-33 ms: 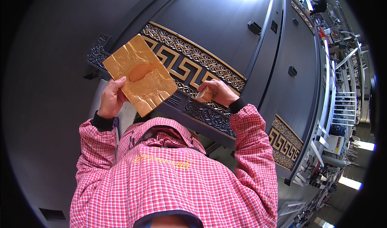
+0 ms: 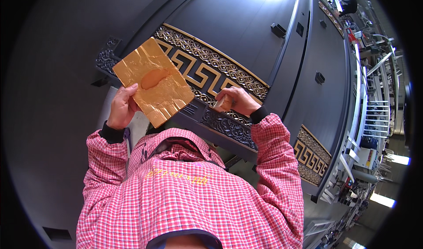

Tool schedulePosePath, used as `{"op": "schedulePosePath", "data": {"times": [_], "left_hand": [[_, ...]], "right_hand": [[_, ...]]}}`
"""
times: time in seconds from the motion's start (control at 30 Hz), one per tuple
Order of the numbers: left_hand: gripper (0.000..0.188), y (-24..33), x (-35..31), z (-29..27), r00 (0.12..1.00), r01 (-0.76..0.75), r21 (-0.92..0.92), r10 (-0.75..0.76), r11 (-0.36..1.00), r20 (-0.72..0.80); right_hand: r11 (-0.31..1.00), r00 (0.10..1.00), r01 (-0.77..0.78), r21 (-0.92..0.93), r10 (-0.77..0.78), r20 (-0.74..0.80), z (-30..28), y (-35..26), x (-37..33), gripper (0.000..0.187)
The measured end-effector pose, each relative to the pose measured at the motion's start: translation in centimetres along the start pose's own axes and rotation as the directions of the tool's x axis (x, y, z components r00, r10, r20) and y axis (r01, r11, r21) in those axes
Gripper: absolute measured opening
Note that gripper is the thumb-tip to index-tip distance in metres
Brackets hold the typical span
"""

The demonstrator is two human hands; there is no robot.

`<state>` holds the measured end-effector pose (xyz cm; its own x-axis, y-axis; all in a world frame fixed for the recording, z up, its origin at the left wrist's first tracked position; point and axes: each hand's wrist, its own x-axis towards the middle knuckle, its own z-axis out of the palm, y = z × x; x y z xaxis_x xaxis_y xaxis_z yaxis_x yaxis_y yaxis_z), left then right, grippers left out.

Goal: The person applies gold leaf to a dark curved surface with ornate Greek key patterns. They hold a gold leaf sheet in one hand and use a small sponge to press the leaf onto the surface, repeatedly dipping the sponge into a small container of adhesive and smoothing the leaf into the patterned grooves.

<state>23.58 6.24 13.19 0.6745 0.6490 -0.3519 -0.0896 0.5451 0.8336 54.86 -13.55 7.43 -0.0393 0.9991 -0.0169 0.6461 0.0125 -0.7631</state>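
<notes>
My left hand [image 2: 122,106] grips the lower left edge of a flat, gold-covered board [image 2: 172,101], thumb on top. An orange-brown wet-looking patch [image 2: 155,78] lies in the middle of its wrinkled surface. Closed around a small pale block with brownish stains [image 2: 224,103], perhaps a sponge, is my right hand [image 2: 239,100]. That block sits over the lower border of a dark door panel's relief band [image 2: 200,75], which has a gold key pattern and scrollwork with gold highlights. Whether the block touches the relief I cannot tell. The board hides the band's left end.
Below the band runs a dark carved frame strip [image 2: 229,128], close to my body. A second dark panel [image 2: 324,59] with a similar gold band [image 2: 310,156] lies to the right. Farther right are white metal frames [image 2: 374,117] and a person [image 2: 349,4] in dark clothes.
</notes>
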Motion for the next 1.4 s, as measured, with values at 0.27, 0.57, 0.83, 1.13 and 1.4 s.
{"op": "schedulePosePath", "data": {"times": [0.27,0.57,0.83,1.13,1.4], "left_hand": [[0.039,-0.1,-0.6,0.3,1.0,-0.004,0.002,0.005,1.0,-0.01],[0.04,-0.5,-0.8,0.5,1.0,-0.005,0.003,0.005,1.0,-0.027],[0.04,-0.7,-0.6,0.6,1.0,-0.012,0.023,0.012,1.0,-0.019],[0.04,-0.5,-0.3,0.8,1.0,0.013,0.029,-0.013,0.999,-0.001],[0.034,-0.1,-0.2,2.4,0.999,-0.034,-0.001,0.034,0.999,-0.035]], "right_hand": [[1.0,0.999,-0.01,0.017,0.009,0.035,-0.1,0.6,-0.4,0.03],[0.999,0.995,-0.034,0.006,0.034,0.096,-0.6,0.9,-1.5,0.034],[0.995,0.995,-0.065,0.081,0.058,0.086,-0.7,1.4,-2.6,0.033],[0.994,0.994,-0.063,0.087,0.055,0.093,-1.2,1.8,-4.0,0.026],[0.991,0.985,-0.121,0.064,0.112,0.132,-1.8,1.9,-5.3,0.033]]}}
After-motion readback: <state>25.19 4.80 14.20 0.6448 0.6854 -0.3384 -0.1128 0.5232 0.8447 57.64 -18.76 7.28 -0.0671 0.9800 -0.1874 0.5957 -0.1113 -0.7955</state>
